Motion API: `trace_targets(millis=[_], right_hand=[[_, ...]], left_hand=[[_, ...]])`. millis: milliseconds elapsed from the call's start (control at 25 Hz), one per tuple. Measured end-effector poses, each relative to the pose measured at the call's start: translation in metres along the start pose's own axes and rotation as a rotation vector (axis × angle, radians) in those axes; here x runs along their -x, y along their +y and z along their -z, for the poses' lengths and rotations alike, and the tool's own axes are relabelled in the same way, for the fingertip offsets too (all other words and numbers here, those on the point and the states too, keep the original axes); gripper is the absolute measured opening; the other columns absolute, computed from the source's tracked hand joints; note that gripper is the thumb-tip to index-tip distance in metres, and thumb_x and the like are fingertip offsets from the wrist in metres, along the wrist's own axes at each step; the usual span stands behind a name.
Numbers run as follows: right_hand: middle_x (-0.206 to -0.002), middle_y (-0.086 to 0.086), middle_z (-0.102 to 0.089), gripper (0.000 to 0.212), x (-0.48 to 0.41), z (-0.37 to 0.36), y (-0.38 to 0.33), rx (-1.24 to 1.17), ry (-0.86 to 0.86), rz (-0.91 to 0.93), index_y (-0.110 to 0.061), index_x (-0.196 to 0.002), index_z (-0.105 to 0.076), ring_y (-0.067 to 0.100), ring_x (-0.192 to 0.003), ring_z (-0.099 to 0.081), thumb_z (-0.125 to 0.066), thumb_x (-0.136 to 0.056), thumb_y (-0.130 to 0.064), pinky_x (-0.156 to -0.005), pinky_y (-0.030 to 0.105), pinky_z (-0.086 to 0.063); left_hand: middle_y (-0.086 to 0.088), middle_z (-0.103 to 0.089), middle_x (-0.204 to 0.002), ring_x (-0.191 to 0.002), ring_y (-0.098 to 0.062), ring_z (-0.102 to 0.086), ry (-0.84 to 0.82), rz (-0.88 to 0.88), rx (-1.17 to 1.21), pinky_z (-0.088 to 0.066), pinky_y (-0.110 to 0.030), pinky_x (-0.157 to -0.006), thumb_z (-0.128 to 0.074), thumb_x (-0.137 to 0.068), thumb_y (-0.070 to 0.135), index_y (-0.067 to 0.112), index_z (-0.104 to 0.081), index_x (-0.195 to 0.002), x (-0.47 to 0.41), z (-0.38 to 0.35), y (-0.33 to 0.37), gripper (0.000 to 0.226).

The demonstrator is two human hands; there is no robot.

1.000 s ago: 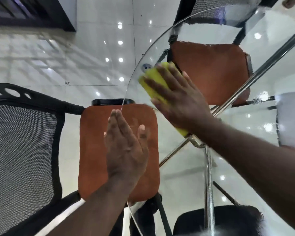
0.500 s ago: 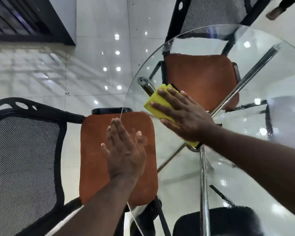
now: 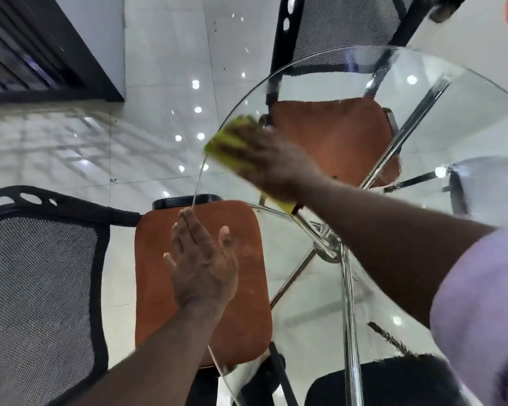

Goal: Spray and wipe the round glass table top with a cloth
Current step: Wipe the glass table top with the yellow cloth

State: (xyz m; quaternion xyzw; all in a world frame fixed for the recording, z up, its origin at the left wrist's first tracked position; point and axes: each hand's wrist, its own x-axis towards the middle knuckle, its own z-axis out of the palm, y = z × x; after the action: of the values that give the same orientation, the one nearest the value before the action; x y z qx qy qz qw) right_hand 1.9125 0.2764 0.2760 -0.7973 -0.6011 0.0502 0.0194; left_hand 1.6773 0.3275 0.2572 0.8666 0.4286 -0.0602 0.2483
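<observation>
round clear glass table top (image 3: 464, 127), carried on a chrome tube frame (image 3: 332, 244) seen through it. yellow cloth (image 3: 226, 142) lies flat on the glass at the far-left rim, motion-blurred, right hand (image 3: 273, 165) pressed on top. left hand (image 3: 201, 265) flat, fingers straight, over the near-left rim; contact unclear.

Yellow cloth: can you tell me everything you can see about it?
The cloth is bright yellow-green and looks soft, perhaps folded into a pad. It lies flat on the glass table top, close to the rim. The right hand presses down on it and covers most of it, so only its far end and a corner by the wrist show. It is blurred, so its weave cannot be made out.
</observation>
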Motion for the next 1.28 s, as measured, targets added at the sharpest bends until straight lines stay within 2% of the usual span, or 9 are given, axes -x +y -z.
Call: trace_targets(millis=[160, 240, 400, 480, 640, 880, 1080, 1120, 1280], right_hand=[[-0.183, -0.002, -0.002, 0.063, 0.043, -0.006, 0.013, -0.248, 0.167, -0.910, -0.047, -0.170, -0.011, 0.026, -0.170, -0.002, -0.028, -0.111, -0.057, -0.135, 0.057, -0.014], [-0.183, -0.001, -0.004, 0.063, 0.093, -0.018, -0.038, -0.179, 0.161, -0.734, -0.046, -0.171, -0.013, 0.026, -0.170, -0.005, -0.028, -0.111, -0.058, -0.135, 0.056, -0.014], [-0.182, -0.002, -0.017, 0.059, 0.154, -0.020, -0.015, -0.054, -0.047, 0.090, -0.043, -0.169, -0.027, 0.025, -0.169, -0.015, -0.037, -0.113, -0.058, -0.136, 0.052, -0.017], [-0.180, 0.001, -0.024, 0.057, 0.144, -0.021, 0.028, -0.042, 0.004, -0.088, -0.043, -0.167, -0.030, 0.027, -0.167, -0.021, -0.034, -0.113, -0.059, -0.134, 0.055, -0.021], [-0.183, -0.002, -0.006, 0.066, 0.138, -0.023, -0.018, -0.204, 0.217, -1.036, -0.044, -0.171, -0.012, 0.027, -0.169, -0.007, -0.025, -0.109, -0.061, -0.134, 0.055, -0.020], [-0.178, 0.007, -0.029, 0.059, 0.238, -0.044, -0.060, 0.008, 0.119, -0.454, -0.034, -0.169, -0.031, 0.033, -0.166, -0.023, -0.044, -0.114, -0.050, -0.134, 0.050, -0.024], [-0.183, 0.005, -0.012, 0.067, 0.217, -0.042, -0.096, -0.145, 0.359, -1.544, -0.038, -0.172, -0.020, 0.032, -0.168, -0.012, -0.023, -0.107, -0.059, -0.135, 0.051, -0.018], [-0.183, 0.001, -0.005, 0.067, 0.214, -0.039, -0.132, -0.177, 0.317, -1.538, -0.039, -0.173, -0.016, 0.028, -0.169, -0.007, -0.026, -0.109, -0.057, -0.135, 0.050, -0.016], [-0.182, -0.006, -0.010, 0.064, 0.258, -0.044, -0.190, -0.089, 0.129, -0.793, -0.042, -0.171, -0.023, 0.020, -0.169, -0.010, -0.036, -0.111, -0.058, -0.134, 0.047, -0.022]], left_hand=[[-0.015, -0.015, -0.173, -0.159, -0.032, -0.019, 0.044, 0.003, 0.001, -0.031, -0.066, -0.120, -0.016, -0.104, 0.062, 0.012, 0.000, -0.166, 0.001, 0.000, 0.001, 0.081], [-0.018, -0.021, -0.171, -0.157, -0.035, -0.024, 0.052, 0.008, -0.012, -0.034, -0.067, -0.117, -0.020, -0.105, 0.061, 0.011, -0.003, -0.165, 0.002, 0.001, 0.003, 0.080], [-0.021, -0.026, -0.168, -0.154, -0.037, -0.029, 0.065, 0.013, -0.013, -0.036, -0.066, -0.115, -0.025, -0.106, 0.058, 0.008, -0.008, -0.165, 0.004, 0.001, 0.003, 0.079], [-0.021, -0.026, -0.169, -0.154, -0.038, -0.030, 0.078, 0.011, -0.035, -0.037, -0.064, -0.115, -0.023, -0.106, 0.058, 0.008, -0.008, -0.164, 0.002, -0.005, 0.004, 0.079], [-0.023, -0.025, -0.169, -0.153, -0.039, -0.033, 0.104, -0.028, -0.050, -0.046, -0.061, -0.110, -0.023, -0.105, 0.062, 0.005, -0.010, -0.164, 0.003, 0.000, 0.006, 0.082], [-0.023, -0.018, -0.171, -0.155, -0.040, -0.025, 0.044, -0.034, -0.010, -0.035, -0.055, -0.118, -0.026, -0.105, 0.062, 0.006, -0.002, -0.165, 0.007, 0.002, 0.006, 0.086], [-0.023, -0.021, -0.170, -0.154, -0.039, -0.027, 0.034, -0.105, -0.066, -0.027, -0.048, -0.119, -0.031, -0.108, 0.057, 0.003, 0.000, -0.165, 0.016, 0.017, 0.006, 0.084], [-0.023, -0.021, -0.169, -0.154, -0.040, -0.027, 0.018, -0.116, -0.061, -0.027, -0.048, -0.119, -0.031, -0.108, 0.058, 0.003, 0.001, -0.165, 0.020, 0.022, 0.007, 0.085], [-0.022, -0.015, -0.170, -0.156, -0.040, -0.021, 0.010, -0.098, 0.129, -0.023, -0.051, -0.127, -0.037, -0.104, 0.060, 0.007, 0.007, -0.165, 0.007, 0.007, -0.007, 0.092]])
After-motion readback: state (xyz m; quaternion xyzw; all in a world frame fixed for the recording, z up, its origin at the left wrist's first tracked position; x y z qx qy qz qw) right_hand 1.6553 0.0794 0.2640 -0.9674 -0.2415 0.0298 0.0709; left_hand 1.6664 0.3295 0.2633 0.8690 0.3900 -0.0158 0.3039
